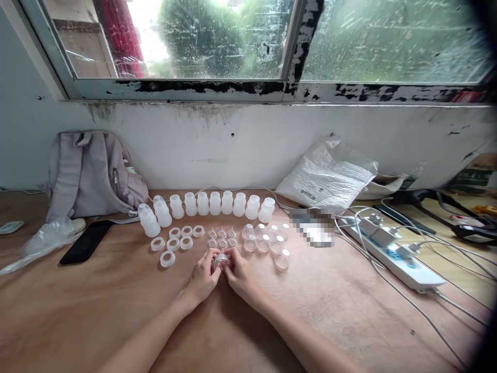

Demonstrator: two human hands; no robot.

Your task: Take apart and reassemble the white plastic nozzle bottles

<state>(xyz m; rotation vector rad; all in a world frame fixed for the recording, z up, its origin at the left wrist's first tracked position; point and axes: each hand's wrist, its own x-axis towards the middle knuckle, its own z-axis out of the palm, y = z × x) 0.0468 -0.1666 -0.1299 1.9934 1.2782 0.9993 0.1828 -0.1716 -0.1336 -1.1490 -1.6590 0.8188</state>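
My left hand [204, 272] and my right hand [238, 269] meet at the middle of the table, both closed on a small whitish bottle ring [221, 257]. Fingers cover much of it, and I cannot tell whether a teat sits inside. Just beyond my fingertips lie several clear silicone teats [221, 234] in two short rows. White screw rings [167, 258] are spread to the left of them. To the right stand several clear dome caps [281, 259]. Behind, an arc of frosted baby bottles [215, 203] stands upright; the two leftmost, including this capped bottle [148, 220], have tops on.
A grey backpack [91, 173], a black phone [86, 242] and a crumpled plastic bag [52, 238] lie on the left. On the right are a silver mailer bag [328, 173], a power strip [404, 264] with chargers and loose cables, and black-framed headgear [446, 212]. A wall and window close off the back.
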